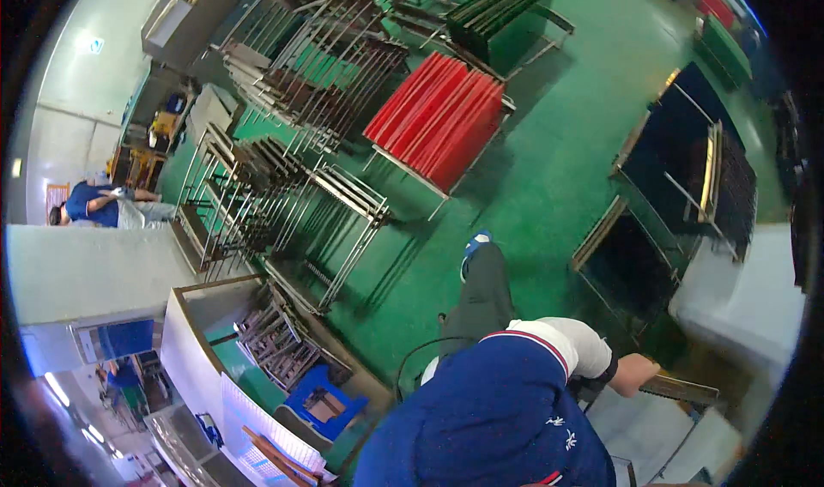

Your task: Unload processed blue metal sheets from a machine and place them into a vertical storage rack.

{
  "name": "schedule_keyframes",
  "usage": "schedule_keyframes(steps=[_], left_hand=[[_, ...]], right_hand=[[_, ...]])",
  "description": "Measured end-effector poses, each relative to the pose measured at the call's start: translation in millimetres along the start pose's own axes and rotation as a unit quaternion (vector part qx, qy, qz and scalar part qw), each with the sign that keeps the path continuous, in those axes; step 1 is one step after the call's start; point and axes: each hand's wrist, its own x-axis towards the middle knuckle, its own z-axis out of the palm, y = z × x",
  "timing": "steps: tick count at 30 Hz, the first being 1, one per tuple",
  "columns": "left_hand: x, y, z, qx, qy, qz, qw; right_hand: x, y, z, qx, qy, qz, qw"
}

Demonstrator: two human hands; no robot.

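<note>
My left hand (635,375) shows at the lower right, beyond a white sleeve and a black wrist band. Its fingers look curled, though what they may hold is hidden. Right by it runs a narrow brown-edged bar (687,390). Below the hand lies a pale white panel (639,423). My blue-shirted upper arm and body fill the bottom middle, and a grey trouser leg with a blue shoe stands on the green floor. My right hand is out of the picture.
A rack of red panels (438,122) stands ahead, with dark green panels (496,19) behind. Metal racks (300,84) crowd the left. Dark panels on frames (687,161) stand right. A blue stool (322,404) and a low wall (193,341) are at lower left; another person (99,205) is farther off.
</note>
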Motion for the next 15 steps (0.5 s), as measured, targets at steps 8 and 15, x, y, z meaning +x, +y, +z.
schedule_keyframes(steps=[8, 15], left_hand=[[-26.8, -10.2, -156.3, -0.026, 0.256, -0.054, 0.965], [-170.9, -27.4, -339.8, -0.008, 0.427, -0.279, 0.86]], right_hand=[[-35.5, -91.8, 156.8, -0.023, -0.104, 0.011, 0.994], [-60.9, -141.9, 312.9, -0.053, -0.247, 0.036, 0.967]])
